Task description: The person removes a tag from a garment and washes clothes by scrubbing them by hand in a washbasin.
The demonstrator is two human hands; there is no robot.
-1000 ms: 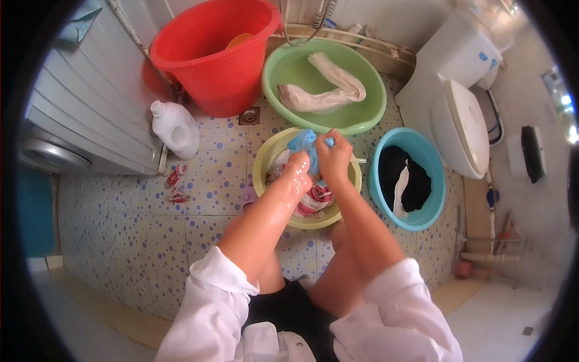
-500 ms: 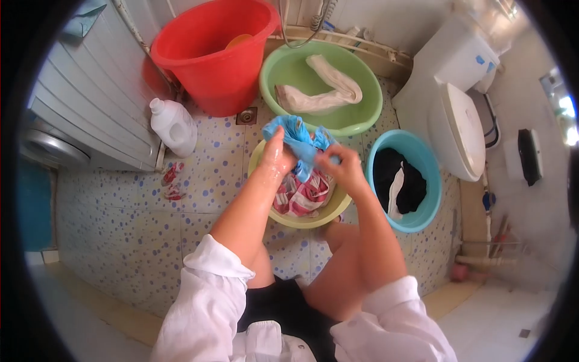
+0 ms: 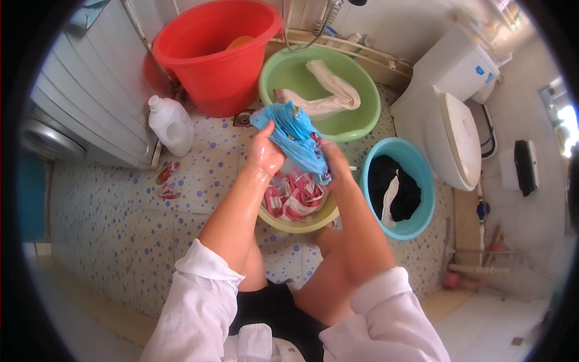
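Note:
A wet blue cloth garment (image 3: 294, 134) is stretched between my two hands, above a yellow basin (image 3: 298, 227). My left hand (image 3: 265, 154) is closed on its left side, thumb on top, with suds on the wrist. On the garment's right edge, my right hand (image 3: 335, 161) grips it; those fingers are partly hidden and a little blurred. Below, a red-and-white patterned cloth (image 3: 294, 198) lies in the yellow basin. Just beyond the garment stands a green basin (image 3: 368, 123) of water with a long whitish cloth (image 3: 329, 99) in it.
A blue basin (image 3: 429, 208) with dark clothes (image 3: 401, 190) stands at the right, near the toilet (image 3: 461, 142). At the left are a red bucket (image 3: 220, 75), a white jug (image 3: 170, 127) and a crumpled red wrapper (image 3: 167, 180) on the spotted floor.
The blue garment was bunched between my hands and is now spread wider and flatter. My right hand has shifted slightly down along its edge. The view has tilted a little.

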